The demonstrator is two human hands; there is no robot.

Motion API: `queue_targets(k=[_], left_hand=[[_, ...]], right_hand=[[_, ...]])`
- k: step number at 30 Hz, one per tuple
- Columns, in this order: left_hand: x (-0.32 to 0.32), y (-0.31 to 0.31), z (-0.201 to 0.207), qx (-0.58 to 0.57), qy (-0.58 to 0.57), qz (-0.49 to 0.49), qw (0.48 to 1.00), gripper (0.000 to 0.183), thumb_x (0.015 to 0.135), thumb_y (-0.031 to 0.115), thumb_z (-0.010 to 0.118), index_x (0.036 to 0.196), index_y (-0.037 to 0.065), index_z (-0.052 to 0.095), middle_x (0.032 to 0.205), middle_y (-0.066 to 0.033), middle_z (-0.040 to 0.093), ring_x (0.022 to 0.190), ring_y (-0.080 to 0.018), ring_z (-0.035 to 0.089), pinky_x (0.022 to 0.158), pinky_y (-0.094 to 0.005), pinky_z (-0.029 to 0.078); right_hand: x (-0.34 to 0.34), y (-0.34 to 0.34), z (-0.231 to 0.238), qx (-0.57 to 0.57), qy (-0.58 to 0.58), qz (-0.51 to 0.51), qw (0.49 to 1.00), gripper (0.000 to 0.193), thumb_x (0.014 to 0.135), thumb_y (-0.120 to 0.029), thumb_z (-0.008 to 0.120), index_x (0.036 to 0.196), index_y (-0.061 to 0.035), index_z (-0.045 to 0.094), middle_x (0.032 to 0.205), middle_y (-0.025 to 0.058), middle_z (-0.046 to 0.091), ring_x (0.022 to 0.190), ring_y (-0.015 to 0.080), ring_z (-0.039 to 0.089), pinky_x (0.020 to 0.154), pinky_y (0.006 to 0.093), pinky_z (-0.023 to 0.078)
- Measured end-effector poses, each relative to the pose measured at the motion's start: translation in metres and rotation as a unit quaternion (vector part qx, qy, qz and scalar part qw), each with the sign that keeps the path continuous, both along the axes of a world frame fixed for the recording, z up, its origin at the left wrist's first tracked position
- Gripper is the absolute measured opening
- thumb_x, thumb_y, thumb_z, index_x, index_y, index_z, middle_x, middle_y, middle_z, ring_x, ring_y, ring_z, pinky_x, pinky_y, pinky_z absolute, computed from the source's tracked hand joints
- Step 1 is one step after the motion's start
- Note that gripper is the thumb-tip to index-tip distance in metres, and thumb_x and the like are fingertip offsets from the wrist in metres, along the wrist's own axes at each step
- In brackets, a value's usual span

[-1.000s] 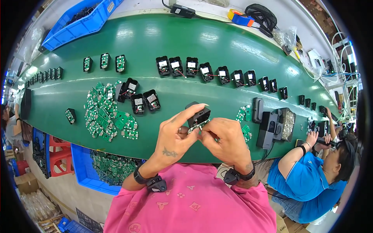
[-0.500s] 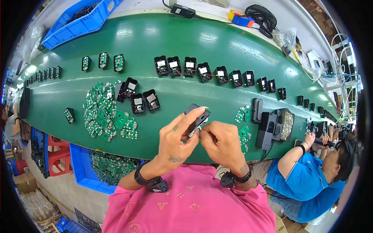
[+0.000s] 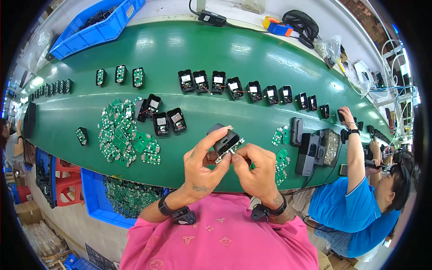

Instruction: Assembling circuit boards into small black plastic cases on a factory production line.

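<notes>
Above the near edge of the table, my left hand (image 3: 202, 164) grips a black plastic housing (image 3: 226, 143), tilted. A circuit board (image 3: 230, 150) with metal parts sits along the housing's lower open side, by my left thumb. My right hand (image 3: 256, 168) is closed in a pinch against the board's near edge; its fingers hide what they hold. To the left lies a heap of green circuit boards (image 3: 118, 135). Beside the heap are several black housings (image 3: 177, 120) with white or silver blocks inside.
A row of black housings (image 3: 234, 87) with wires runs across the green table (image 3: 216, 54). Boards (image 3: 281, 159) and a grey device (image 3: 307, 153) lie right. Blue bins (image 3: 96, 29) stand far left and below the edge (image 3: 96, 198). A co-worker's arm (image 3: 355, 153) reaches in.
The housing has turned in my left hand, and more of the circuit board shows. My right hand remains close against it. The co-worker's arm has stretched out to a housing in the row.
</notes>
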State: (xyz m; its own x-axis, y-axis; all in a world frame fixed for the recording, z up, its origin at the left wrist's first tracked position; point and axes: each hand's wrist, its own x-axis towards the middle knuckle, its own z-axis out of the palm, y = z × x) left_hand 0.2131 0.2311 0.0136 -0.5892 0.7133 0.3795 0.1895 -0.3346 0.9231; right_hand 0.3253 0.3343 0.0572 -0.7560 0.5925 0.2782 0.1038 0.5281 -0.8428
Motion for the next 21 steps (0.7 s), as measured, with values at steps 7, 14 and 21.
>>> queue_targets(k=[7,14,21], left_hand=[[-0.006,-0.005,0.013,-0.02,-0.075,-0.096,0.992,0.062,0.087,-0.012,0.058,0.145,-0.001,0.039,0.143,-0.023,0.05,0.119,-0.0219,0.06,0.088,-0.0302,0.059],[-0.002,-0.006,0.017,-0.066,-0.137,-0.095,0.984,0.06,0.088,-0.012,0.056,0.145,-0.002,0.039,0.142,-0.0203,0.052,0.12,-0.0223,0.059,0.089,-0.0316,0.06],[-0.003,-0.007,0.016,-0.063,-0.035,-0.08,0.994,0.058,0.088,-0.01,0.057,0.143,-0.003,0.041,0.138,-0.0203,0.055,0.119,-0.0223,0.061,0.089,-0.0322,0.06]], right_hand=[[0.002,0.003,0.001,0.106,0.023,0.018,0.994,0.007,0.079,0.002,0.066,0.078,-0.0013,0.059,0.064,0.0078,0.056,0.051,0.0231,0.056,0.048,0.035,0.043],[0.004,0.003,0.007,0.118,0.027,0.026,0.992,0.006,0.078,0.001,0.066,0.075,-0.0004,0.061,0.063,0.0082,0.057,0.049,0.0205,0.055,0.045,0.0326,0.041],[0.005,0.0,0.008,0.102,0.025,0.013,0.994,0.007,0.076,0.001,0.066,0.073,-0.0008,0.06,0.06,0.0082,0.056,0.047,0.0199,0.055,0.045,0.032,0.041]])
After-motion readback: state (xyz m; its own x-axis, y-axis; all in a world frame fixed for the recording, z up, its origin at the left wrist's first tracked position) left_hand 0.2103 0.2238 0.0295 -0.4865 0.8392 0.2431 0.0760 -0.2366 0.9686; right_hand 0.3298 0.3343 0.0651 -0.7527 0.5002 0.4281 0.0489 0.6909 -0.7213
